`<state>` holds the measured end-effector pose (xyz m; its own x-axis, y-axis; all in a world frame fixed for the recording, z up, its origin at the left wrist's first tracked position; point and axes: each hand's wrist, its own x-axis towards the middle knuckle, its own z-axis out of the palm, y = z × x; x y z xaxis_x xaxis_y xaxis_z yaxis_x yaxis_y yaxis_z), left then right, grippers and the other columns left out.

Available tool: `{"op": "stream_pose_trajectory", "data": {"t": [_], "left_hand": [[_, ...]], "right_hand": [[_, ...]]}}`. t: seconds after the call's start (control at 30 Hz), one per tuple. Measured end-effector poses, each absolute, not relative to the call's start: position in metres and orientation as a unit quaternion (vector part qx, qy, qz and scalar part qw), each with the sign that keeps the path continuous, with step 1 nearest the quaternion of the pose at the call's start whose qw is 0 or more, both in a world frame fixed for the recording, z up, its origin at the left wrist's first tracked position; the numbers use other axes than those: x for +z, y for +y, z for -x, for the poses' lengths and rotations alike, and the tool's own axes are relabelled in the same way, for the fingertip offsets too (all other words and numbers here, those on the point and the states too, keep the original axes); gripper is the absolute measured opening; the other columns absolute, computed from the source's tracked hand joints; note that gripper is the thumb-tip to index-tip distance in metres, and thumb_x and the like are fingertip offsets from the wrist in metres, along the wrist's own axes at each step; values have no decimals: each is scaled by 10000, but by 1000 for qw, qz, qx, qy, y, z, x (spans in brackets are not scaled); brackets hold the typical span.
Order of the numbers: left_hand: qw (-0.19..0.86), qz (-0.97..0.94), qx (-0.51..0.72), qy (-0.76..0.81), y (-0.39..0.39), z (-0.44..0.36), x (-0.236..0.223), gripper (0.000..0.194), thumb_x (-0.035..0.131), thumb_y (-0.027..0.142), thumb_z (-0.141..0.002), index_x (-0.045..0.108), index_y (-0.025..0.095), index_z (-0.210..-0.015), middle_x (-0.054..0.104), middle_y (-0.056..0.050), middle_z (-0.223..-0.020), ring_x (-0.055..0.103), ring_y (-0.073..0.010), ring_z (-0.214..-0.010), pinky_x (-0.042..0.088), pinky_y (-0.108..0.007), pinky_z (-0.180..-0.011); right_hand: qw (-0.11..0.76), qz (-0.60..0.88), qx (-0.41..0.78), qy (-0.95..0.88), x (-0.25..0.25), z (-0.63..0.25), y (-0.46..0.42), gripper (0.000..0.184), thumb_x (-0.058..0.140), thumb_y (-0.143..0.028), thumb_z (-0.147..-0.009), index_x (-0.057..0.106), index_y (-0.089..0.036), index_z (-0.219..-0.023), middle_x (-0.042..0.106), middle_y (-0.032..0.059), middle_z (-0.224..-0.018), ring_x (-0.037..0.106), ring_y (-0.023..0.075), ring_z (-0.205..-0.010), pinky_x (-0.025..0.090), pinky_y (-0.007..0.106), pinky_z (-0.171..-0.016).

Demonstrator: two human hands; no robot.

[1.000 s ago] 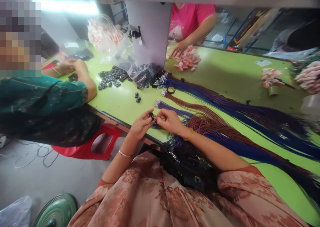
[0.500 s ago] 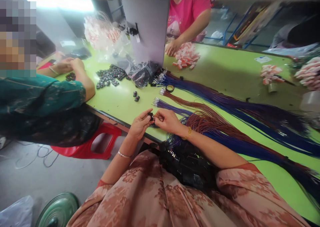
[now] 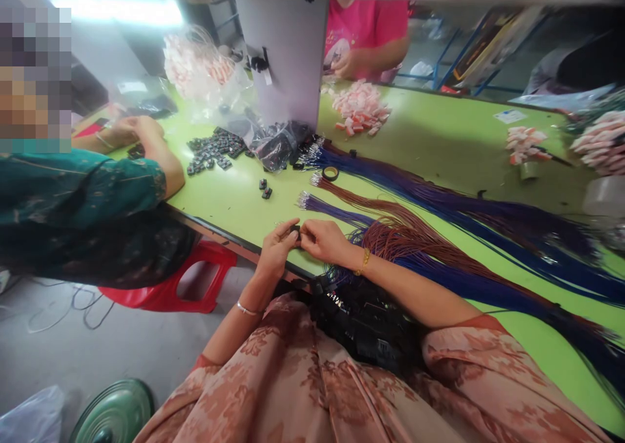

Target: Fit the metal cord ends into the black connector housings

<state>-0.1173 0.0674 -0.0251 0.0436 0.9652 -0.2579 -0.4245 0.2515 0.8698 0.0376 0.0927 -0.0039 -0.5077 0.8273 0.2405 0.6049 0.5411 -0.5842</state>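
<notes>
My left hand (image 3: 277,249) is closed, holding a small black connector housing (image 3: 295,230) between thumb and fingers at the table's near edge. Against that housing, my right hand (image 3: 323,240) makes a pinch on a thin wire, mostly hidden by the fingers. Just beyond my hands lies a purple wire bundle (image 3: 336,212) with silver metal tips. A brown wire bundle (image 3: 381,210) runs beside it toward the right. Two loose black housings (image 3: 265,189) rest on the green table (image 3: 234,199). A black box-like mass (image 3: 366,329) sits at my lap under my right forearm.
A pile of black housings (image 3: 217,148) and a plastic bag (image 3: 280,144) lie farther back by an upright panel (image 3: 286,58). A tape roll (image 3: 330,173) sits near blue wires (image 3: 439,199). A co-worker's arm (image 3: 168,163) is at left; another person sits behind pink-white pieces (image 3: 364,107).
My hands have drawn closer together, and the housing is now more covered by my fingers. The co-worker across the table has lifted a hand off the pink-white pile toward the body.
</notes>
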Motion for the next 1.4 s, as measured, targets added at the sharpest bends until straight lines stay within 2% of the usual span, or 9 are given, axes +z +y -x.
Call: {"op": "stream_pose_trajectory", "data": {"t": [0.13, 0.2, 0.3, 0.4, 0.57, 0.7, 0.8, 1.0, 1.4], "left_hand": [[653, -294, 529, 455, 73, 120, -23, 456, 791, 250, -637, 689, 141, -1067, 686, -42, -833, 635, -114, -743, 524, -268, -754], [656, -293, 526, 455, 76, 122, -23, 454, 786, 248, -643, 684, 136, -1071, 687, -51, -836, 641, -123, -760, 526, -281, -770], [666, -295, 521, 446, 80, 123, -24, 430, 777, 241, -658, 683, 139, -1065, 684, -49, -843, 639, -121, -769, 522, -289, -791], [671, -298, 520, 437, 81, 122, -24, 421, 769, 243, -669, 681, 145, -1068, 681, -47, -852, 637, -118, -774, 517, -291, -801], [675, -299, 526, 422, 81, 116, -21, 405, 757, 232, -680, 675, 157, -1070, 673, -42, -858, 630, -121, -799, 506, -291, -815], [688, -285, 532, 403, 83, 111, -20, 367, 733, 210, -695, 661, 159, -1051, 663, -42, -878, 616, -113, -796, 494, -274, -803], [693, -272, 543, 388, 84, 109, -21, 331, 711, 187, -709, 643, 164, -1032, 651, -39, -892, 605, -109, -803, 485, -267, -800], [714, -251, 544, 361, 86, 105, -25, 241, 671, 164, -749, 626, 165, -985, 644, -43, -925, 608, -123, -846, 468, -292, -857], [730, -243, 541, 338, 84, 101, -23, 243, 663, 133, -744, 609, 145, -981, 651, -53, -904, 616, -129, -847, 461, -301, -882]], "right_hand": [[254, 486, 217, -807, -1, -56, 124, 205, 439, -260, -885, 618, -174, -837, 647, 40, -782, 520, 137, -674, 326, 246, -630], [220, 561, 163, -781, -4, -67, 144, 156, 518, -255, -833, 635, -168, -888, 661, 73, -871, 540, 161, -733, 330, 257, -648], [145, 602, 151, -770, -12, -79, 164, 124, 552, -229, -795, 646, -170, -849, 677, 90, -914, 554, 181, -770, 329, 264, -654], [127, 593, 165, -778, -16, -83, 169, 140, 508, -222, -828, 640, -176, -821, 691, 77, -889, 561, 179, -758, 334, 265, -655], [171, 591, 150, -774, -8, -83, 166, 160, 481, -234, -850, 621, -159, -858, 679, 87, -829, 539, 171, -683, 335, 264, -627], [279, 528, 223, -771, 1, -73, 161, 129, 499, -246, -815, 595, -161, -805, 643, 26, -745, 506, 127, -623, 352, 236, -605], [322, 475, 278, -770, 8, -62, 151, 128, 518, -257, -788, 590, -152, -782, 607, -1, -704, 476, 102, -597, 348, 215, -577], [322, 453, 312, -771, 14, -59, 122, 119, 534, -256, -764, 582, -159, -716, 528, -44, -578, 394, 78, -518, 289, 207, -521], [274, 484, 272, -785, 5, -59, 107, 195, 516, -286, -792, 526, -170, -636, 492, -32, -565, 357, 87, -528, 213, 232, -524]]}}
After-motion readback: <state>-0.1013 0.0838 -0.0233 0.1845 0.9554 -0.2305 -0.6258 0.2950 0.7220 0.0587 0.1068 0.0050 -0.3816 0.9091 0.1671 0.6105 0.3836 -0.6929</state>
